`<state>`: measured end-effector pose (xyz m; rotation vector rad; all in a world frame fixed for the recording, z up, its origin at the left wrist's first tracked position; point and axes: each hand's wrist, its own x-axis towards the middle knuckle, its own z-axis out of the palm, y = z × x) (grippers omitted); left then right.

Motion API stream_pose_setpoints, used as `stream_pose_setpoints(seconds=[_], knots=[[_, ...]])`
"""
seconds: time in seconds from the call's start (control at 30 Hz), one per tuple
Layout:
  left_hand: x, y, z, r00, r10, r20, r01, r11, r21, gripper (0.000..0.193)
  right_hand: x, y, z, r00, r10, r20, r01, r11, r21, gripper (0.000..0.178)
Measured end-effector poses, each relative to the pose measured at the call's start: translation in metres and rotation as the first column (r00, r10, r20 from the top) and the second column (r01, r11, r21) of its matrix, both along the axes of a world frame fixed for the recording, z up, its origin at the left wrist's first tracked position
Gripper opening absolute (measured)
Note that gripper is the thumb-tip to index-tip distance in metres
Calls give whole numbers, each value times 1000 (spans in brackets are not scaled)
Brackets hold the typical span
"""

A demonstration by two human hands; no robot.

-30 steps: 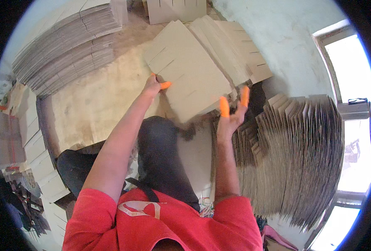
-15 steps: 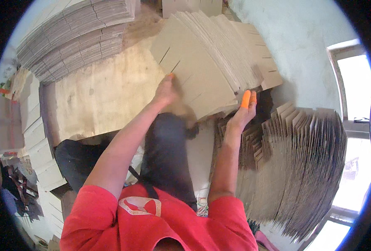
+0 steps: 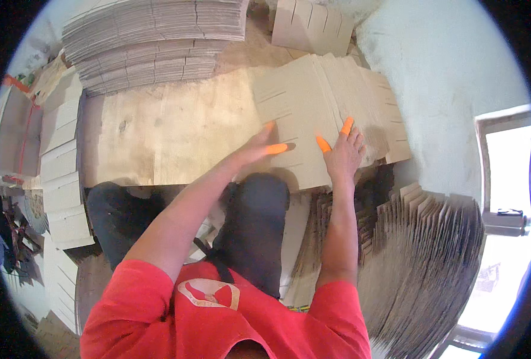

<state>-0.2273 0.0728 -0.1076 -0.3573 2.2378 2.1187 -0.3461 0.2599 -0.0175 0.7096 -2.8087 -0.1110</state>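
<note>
Here, left hand (image 3: 258,148) stretched to cardboard sheets (image 3: 298,99), right hand (image 3: 344,158) palm-down over them, each grip wide

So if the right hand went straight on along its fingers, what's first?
The fanned, slotted cardboard sheets: the right hand is already over them, though exact contact is hard to tell.

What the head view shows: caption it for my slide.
Left hand and right hand, wearing orange fingertip covers, at slotted cardboard sheets.
</note>
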Motion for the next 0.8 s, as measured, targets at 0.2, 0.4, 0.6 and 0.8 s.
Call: stream_pose_setpoints(seconds=[0.2, 0.4, 0.6, 0.8], knots=[[25, -61, -20, 990, 110, -92, -89, 974, 207, 80, 5, -15, 25, 991, 126, -39, -125, 992, 29, 86], [47, -113, -45, 926, 345, -156, -364, 924, -118, 64, -21, -103, 57, 770, 610, -188, -629, 775, -62, 75], [39, -122, -57, 857, 466, -219, -488, 871, -58, 61, -127, -245, 44, 651, 753, -102, -732, 657, 182, 56], [38, -117, -58, 888, 427, -171, -429, 903, 30, 52, -216, -331, -32, 602, 785, -144, -631, 579, 516, 57]])
